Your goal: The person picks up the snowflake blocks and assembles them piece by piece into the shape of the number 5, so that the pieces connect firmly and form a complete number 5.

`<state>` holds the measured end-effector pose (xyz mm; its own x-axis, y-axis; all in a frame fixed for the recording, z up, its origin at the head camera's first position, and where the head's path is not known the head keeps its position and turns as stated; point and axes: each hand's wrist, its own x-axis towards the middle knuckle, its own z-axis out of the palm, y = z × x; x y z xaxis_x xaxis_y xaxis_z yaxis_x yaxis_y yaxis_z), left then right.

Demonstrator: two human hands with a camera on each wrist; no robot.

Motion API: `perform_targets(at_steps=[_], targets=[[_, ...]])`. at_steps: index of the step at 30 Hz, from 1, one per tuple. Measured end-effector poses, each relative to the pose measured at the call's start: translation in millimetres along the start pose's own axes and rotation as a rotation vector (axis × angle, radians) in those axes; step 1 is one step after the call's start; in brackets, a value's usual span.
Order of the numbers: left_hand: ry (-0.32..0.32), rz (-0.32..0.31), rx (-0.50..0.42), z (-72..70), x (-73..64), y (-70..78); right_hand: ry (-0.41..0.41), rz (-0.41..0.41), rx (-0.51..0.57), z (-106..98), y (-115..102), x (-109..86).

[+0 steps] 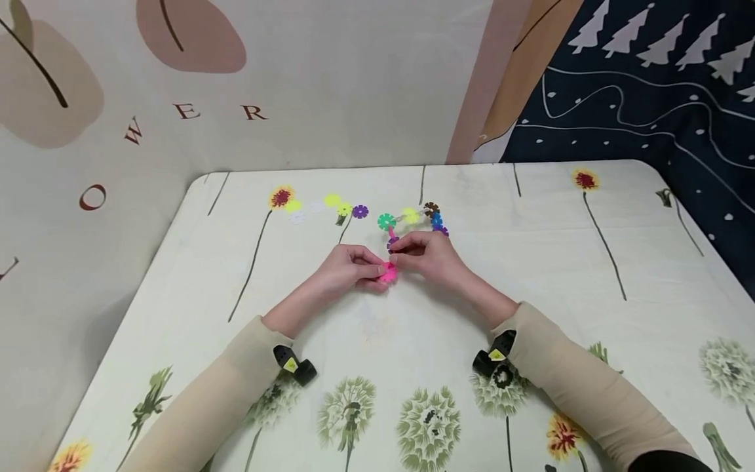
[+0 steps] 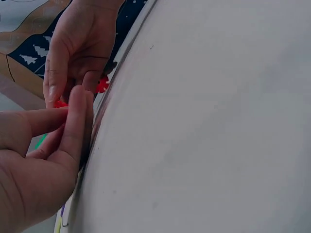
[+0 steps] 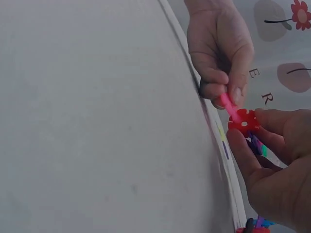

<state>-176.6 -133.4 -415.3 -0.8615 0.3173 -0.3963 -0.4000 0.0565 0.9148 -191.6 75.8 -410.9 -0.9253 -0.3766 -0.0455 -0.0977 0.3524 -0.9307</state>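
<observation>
My left hand [image 1: 356, 267] pinches a pink snowflake disc [image 1: 387, 273] between thumb and fingers. A red snowflake disc [image 3: 244, 122] meets its edge in the right wrist view, and my right hand [image 1: 429, 254] pinches that red one. Whether the two discs are fully slotted together I cannot tell. Joined discs run on beyond my right hand as a bent chain: purple [image 1: 392, 244], green [image 1: 386, 221], yellow [image 1: 410, 215], brown [image 1: 432, 209] and blue [image 1: 436, 220]. Fingers cover part of this chain. In the left wrist view, the left fingers hide most of the pink disc.
Loose discs lie toward the table's back, left of the chain: a purple disc [image 1: 360, 211], several yellow ones [image 1: 332, 199] and pale, nearly clear ones [image 1: 297, 217]. A flower-printed cloth [image 1: 448, 341] covers the table. Printed fabric walls [image 1: 354, 85] stand behind it.
</observation>
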Motion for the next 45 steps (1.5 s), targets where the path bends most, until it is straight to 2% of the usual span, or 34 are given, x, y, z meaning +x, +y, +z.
perform_targets(at_steps=[4,7,10,13,17,21,24,31,36,40,43,45], targets=[[0.015,-0.034,0.035,-1.0,-0.6,0.7,-0.015,-0.014,-0.014,1,0,1.3],[0.028,-0.033,0.064,-0.6,-1.0,1.8,-0.004,-0.009,-0.012,2,1,0.7],[0.064,-0.031,0.010,2.1,-0.1,2.5,0.022,0.008,0.028,2,1,-0.1],[0.113,-0.030,-0.084,5.0,1.0,2.9,0.041,0.036,0.079,2,2,-0.6],[0.160,-0.042,-0.200,6.9,1.7,4.0,0.025,0.088,0.097,2,2,-1.8],[0.166,-0.053,-0.259,7.4,2.5,3.9,-0.026,0.149,0.185,3,2,-3.3],[0.156,-0.036,-0.261,8.4,3.2,2.6,-0.041,0.184,0.272,3,3,-3.4],[0.131,-0.006,-0.234,8.3,2.1,0.4,-0.005,0.246,0.335,4,6,-3.1],[0.143,0.000,-0.202,-0.4,-0.6,3.3,0.019,0.270,0.336,4,8,-3.8],[0.157,0.045,-0.068,-15.6,-0.3,7.8,0.044,0.280,0.333,2,8,-5.0],[0.192,0.083,0.055,-30.1,1.6,10.7,0.056,0.274,0.338,1,8,-5.5],[0.227,0.101,0.104,-41.9,3.6,12.6,0.057,0.267,0.350,1,9,-5.6]])
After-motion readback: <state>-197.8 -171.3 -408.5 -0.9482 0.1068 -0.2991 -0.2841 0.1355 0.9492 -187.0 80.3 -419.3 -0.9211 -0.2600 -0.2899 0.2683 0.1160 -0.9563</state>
